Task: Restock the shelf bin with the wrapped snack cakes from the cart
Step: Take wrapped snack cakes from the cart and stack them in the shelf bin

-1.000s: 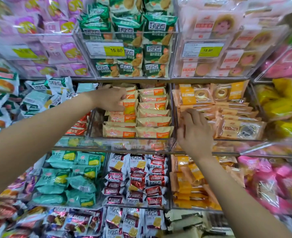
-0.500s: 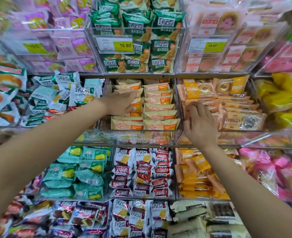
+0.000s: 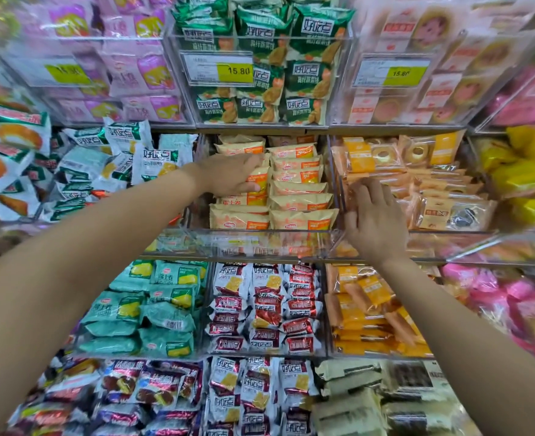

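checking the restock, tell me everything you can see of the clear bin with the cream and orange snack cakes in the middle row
The clear bin looks like transparent plastic, with a glossy front wall and clear side dividers. It sits in the middle shelf row, under the green packs. Inside, cream and orange snack cakes lie in two neat stacked columns, nearly full. The left hand rests flat on the left column. The right hand rests at its right divider, fingers spread.

light: bright, even | glare: clear bin fronts (image 3: 259, 243) | blur: edges smeared | distortion: wide-angle bowing
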